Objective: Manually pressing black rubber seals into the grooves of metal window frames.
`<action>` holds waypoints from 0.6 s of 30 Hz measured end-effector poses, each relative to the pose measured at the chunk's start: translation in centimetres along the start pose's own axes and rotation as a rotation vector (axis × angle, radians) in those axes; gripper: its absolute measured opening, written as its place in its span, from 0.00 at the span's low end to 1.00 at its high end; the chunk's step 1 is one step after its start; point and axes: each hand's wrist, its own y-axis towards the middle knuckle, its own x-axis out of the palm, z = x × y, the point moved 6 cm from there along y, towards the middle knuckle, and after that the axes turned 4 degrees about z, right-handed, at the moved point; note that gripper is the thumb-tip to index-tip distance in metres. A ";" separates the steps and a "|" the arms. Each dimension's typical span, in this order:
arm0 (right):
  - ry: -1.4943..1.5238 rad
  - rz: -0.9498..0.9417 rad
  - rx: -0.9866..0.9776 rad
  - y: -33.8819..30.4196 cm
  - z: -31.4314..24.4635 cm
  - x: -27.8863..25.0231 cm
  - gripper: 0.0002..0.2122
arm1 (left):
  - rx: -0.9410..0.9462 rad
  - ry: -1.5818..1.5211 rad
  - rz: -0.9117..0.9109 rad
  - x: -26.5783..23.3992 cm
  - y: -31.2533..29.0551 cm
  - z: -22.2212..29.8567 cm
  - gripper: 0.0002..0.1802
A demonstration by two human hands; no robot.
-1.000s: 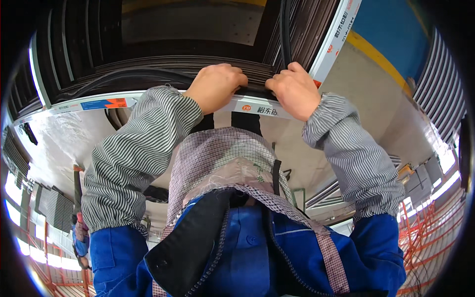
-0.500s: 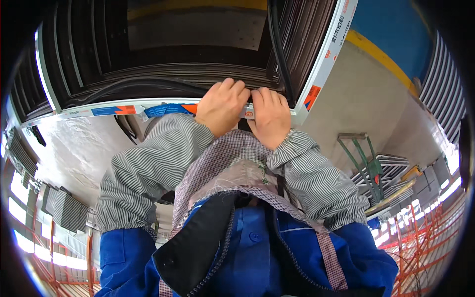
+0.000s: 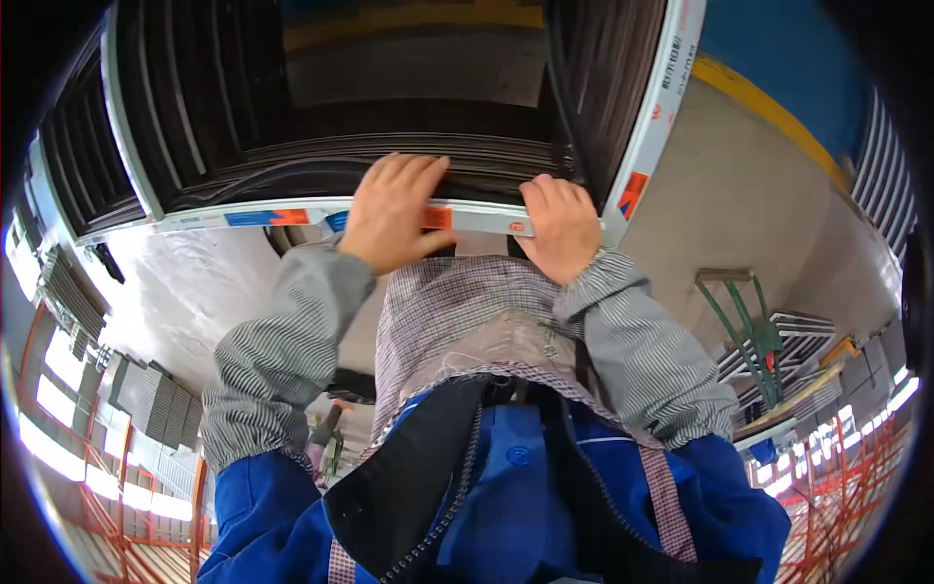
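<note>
The frame (image 3: pixel 654 127) lies in front of the apron (image 3: pixel 467 297); its near bar (image 3: pixel 482 220) runs from left to right. The left hand (image 3: pixel 389 219) is over the middle part of this bar, and the right hand (image 3: pixel 560 232) is on it, near the right corner. A strip (image 3: pixel 302 169) lies inside the frame, along this bar. On the floor (image 3: pixel 662 234), to the right of the right sleeve (image 3: pixel 650 350), there is a stand (image 3: pixel 766 338).

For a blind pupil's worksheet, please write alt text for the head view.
Someone's left hand and right hand reach over the pale near edge of a dark brown frame; a black strip curves beside the left hand.
</note>
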 end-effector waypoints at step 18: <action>0.369 -0.077 0.230 10.2 -9.3 6.7 0.08 | -0.095 -0.042 -0.313 -3.6 -4.8 -15.9 0.10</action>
